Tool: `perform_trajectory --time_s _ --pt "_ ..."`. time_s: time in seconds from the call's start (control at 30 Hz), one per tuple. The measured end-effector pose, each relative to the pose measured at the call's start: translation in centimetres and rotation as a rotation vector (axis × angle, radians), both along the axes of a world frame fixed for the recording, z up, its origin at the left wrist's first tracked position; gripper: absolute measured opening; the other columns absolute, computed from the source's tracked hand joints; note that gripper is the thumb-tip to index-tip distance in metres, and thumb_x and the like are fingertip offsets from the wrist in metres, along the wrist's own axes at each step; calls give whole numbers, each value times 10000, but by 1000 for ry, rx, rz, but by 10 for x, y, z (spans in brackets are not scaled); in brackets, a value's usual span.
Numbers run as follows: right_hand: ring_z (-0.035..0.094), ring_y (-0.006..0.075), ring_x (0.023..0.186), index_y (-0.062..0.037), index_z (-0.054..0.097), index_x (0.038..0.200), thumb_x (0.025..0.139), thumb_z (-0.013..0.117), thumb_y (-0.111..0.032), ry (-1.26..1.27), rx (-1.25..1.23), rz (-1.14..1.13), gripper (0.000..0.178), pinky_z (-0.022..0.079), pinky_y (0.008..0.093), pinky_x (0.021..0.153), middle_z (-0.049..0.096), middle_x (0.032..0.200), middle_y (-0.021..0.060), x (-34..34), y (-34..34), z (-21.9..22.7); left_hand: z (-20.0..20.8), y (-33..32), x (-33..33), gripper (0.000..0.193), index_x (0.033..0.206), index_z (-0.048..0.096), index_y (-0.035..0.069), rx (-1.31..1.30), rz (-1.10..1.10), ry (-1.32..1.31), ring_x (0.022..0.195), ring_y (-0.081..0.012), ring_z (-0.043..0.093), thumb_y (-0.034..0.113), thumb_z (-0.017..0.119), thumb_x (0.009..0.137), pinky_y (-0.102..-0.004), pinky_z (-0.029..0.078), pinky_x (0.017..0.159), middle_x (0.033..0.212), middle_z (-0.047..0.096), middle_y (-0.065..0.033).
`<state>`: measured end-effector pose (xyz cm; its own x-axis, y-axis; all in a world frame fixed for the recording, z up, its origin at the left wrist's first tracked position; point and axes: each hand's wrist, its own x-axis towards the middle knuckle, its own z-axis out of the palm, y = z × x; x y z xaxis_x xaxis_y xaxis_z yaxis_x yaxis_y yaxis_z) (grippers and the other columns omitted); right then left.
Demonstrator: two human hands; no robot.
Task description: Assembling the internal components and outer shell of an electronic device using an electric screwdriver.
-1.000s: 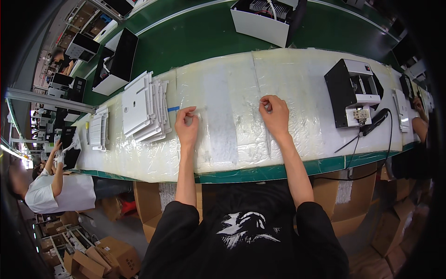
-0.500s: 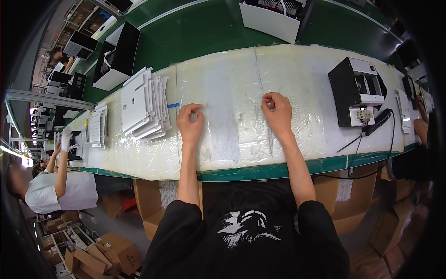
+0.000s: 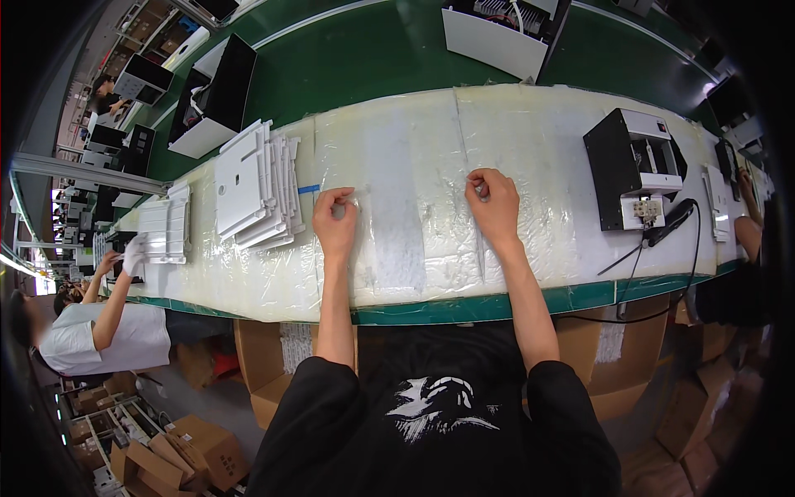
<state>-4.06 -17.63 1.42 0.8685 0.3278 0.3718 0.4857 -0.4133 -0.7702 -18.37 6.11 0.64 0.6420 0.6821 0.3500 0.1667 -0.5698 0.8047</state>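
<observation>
Both my hands are over the plastic-covered worktop [image 3: 397, 248], some distance apart. My left hand [image 3: 335, 224] is loosely curled, with a gap between thumb and fingertips and nothing visible inside. Beside it, on the left, a strip of blue tape [image 3: 309, 189] sticks out near a stack of white plastic panels [image 3: 248, 186]. My right hand [image 3: 497, 203] has its fingers bent in toward the thumb; I see no object in it. Farther right stands a black-and-white device [image 3: 631, 166] with an opened front, and a black handheld tool [image 3: 672, 222] on a cable lies against it.
A green conveyor surface [image 3: 356, 50] runs behind the worktop, carrying opened white-and-black housings [image 3: 497, 41]. More white panels [image 3: 166, 228] lie at the left, where a co-worker in a white shirt [image 3: 116, 331] reaches in. Another person's arm [image 3: 749, 228] shows at the right. Cardboard boxes [image 3: 617, 373] stand below.
The co-worker's gloved hand at the left has come down to the white panels there, which now lie farther left. My hands have hardly moved.
</observation>
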Motion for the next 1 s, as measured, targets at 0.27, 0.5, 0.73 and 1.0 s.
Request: perform_trajectory --time_s 0.27,0.5,0.73,1.0 --pt "528 172 658 -63 654 900 759 673 -55 -11 -7 -1 143 440 311 691 645 781 23 0 0 1 3 -2 1 226 916 688 52 9 -19 3 777 -155 578 -27 616 716 -277 470 742 876 635 -45" --pt "530 171 658 -64 656 901 752 672 -49 5 5 2 151 442 311 692 644 782 25 0 0 -2 0 -1 0 231 918 694 59 21 -29 22 785 -163 579 -8 640 703 -287 471 755 870 636 -42" --pt "531 173 652 -61 652 910 764 673 -53 25 41 -37 148 449 313 671 644 792 28 0 0 2 1 -1 3 230 958 684 49 34 -62 23 817 -122 555 -3 648 737 -258 440 741 881 621 -15" --pt "534 179 652 -65 653 897 767 679 -63 49 79 -53 133 455 318 669 638 787 38 2 1 -4 3 -3 2 210 917 681 38 40 -33 17 789 -173 585 -11 651 716 -287 470 755 855 629 -54"
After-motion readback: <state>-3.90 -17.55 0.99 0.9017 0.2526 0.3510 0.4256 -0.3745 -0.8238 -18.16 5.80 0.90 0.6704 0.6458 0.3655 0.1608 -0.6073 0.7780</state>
